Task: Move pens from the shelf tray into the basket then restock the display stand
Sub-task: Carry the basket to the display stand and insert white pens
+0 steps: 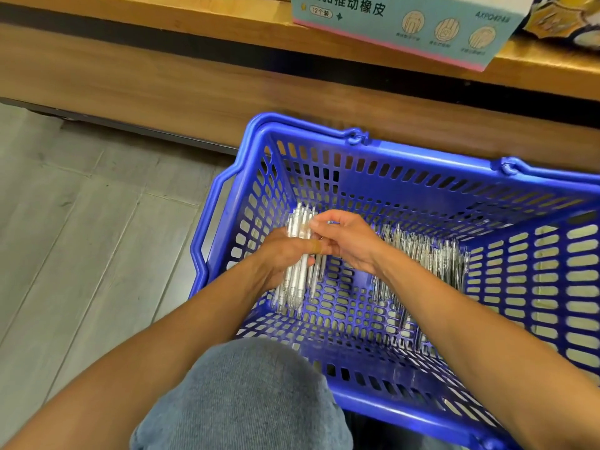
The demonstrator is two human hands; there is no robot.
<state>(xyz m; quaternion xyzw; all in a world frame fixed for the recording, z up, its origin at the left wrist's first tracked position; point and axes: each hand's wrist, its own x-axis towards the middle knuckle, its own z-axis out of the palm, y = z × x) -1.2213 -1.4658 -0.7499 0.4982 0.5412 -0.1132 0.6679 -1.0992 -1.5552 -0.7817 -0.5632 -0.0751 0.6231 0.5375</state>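
Observation:
A blue plastic basket [373, 151] stands on the floor against a wooden shelf unit. Inside it, my left hand [282, 254] grips a bundle of several clear white pens [297, 277], tips pointing toward me. My right hand [347, 237] reaches across and pinches the top ends of that bundle with its fingertips. A second heap of clear pens [422, 254] lies on the basket floor to the right, partly hidden behind my right forearm.
The wooden shelf [227, 37] runs along the top, with a light blue product box [406, 24] on it. Grey floor boards [81, 222] lie to the left. My knee in grey fabric [253, 401] is at the bottom centre, against the basket's near rim.

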